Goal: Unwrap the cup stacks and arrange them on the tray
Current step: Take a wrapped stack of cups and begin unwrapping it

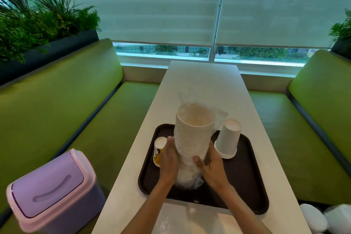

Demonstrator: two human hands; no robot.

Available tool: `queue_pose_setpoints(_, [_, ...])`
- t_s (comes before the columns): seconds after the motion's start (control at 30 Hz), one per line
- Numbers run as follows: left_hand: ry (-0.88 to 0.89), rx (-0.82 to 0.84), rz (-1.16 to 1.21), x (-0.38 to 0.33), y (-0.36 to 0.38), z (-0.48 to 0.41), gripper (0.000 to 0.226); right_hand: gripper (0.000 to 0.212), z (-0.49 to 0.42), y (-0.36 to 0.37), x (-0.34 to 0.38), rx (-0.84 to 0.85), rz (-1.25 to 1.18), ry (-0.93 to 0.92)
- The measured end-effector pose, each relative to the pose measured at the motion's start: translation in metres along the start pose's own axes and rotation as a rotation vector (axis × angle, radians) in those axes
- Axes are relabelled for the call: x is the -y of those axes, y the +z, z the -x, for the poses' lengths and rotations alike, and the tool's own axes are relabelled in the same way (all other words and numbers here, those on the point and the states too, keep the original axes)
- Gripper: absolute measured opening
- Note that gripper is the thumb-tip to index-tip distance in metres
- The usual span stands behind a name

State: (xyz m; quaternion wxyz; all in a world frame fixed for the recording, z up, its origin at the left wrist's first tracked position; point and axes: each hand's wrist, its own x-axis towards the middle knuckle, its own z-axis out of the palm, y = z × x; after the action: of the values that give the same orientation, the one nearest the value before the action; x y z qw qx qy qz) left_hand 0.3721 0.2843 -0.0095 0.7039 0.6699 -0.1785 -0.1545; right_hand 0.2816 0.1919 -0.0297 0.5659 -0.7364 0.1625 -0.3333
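Note:
A tall stack of white paper cups, mouths up, stands on the dark brown tray. Clear plastic wrap hangs loose around its top and bunches at its base. My left hand grips the stack's lower left side. My right hand grips the lower right side, thumb across the front. A short upside-down stack of white cups stands on the tray at the right. A yellow printed cup stack stands upside down at the tray's left edge, partly behind my left hand.
The tray lies on a narrow white table between two green benches. A purple swing-lid bin sits on the left bench. Crumpled clear plastic lies at the table's near edge. White bags lie at the lower right.

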Motion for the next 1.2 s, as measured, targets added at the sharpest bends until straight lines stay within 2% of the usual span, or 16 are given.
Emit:
queue_pose_setpoints(0.23, [0.02,0.197,0.202,-0.06,-0.019,-0.005,0.068,0.124,-0.033,0.014,0.067,-0.175,0.115,-0.142])
queue_pose_setpoints(0.3, [0.039,0.24,0.187,-0.071,-0.017,-0.003,0.068,0.118,-0.034,0.022,0.068,-0.231,0.098,-0.149])
queue_pose_setpoints(0.37, [0.047,0.271,0.172,-0.073,-0.015,0.001,0.058,0.106,-0.029,0.026,0.058,-0.264,0.086,-0.137])
queue_pose_setpoints(0.43, [0.044,0.295,0.166,-0.072,-0.013,0.006,0.046,0.099,-0.024,0.026,0.048,-0.267,0.088,-0.123])
queue_pose_setpoints(0.5, [0.033,0.33,0.149,-0.068,-0.014,0.009,0.046,0.095,-0.021,0.024,0.039,-0.25,0.083,-0.085])
queue_pose_setpoints(0.6, [0.091,0.35,0.061,-0.07,-0.021,0.006,0.069,0.088,-0.015,0.021,0.03,-0.192,0.103,-0.046])
queue_pose_setpoints(0.7, [0.18,0.401,-0.06,-0.078,-0.024,-0.003,0.115,0.088,-0.008,0.018,0.018,-0.147,0.115,0.024])
queue_pose_setpoints(0.77, [0.218,0.428,-0.141,-0.082,-0.02,-0.006,0.123,0.086,-0.006,0.016,0.011,-0.122,0.129,0.071])
queue_pose_setpoints(0.93, [0.287,0.309,-0.255,-0.075,-0.005,-0.009,0.123,0.087,-0.002,0.014,0.001,-0.025,0.162,0.156])
queue_pose_setpoints(1.1, [0.221,0.257,-0.238,-0.064,-0.003,-0.013,0.096,0.12,-0.007,0.009,0.013,-0.053,0.21,0.088])
queue_pose_setpoints(1.2, [0.143,0.297,-0.215,-0.055,-0.007,-0.014,0.088,0.124,-0.014,0.011,0.024,-0.087,0.182,0.024])
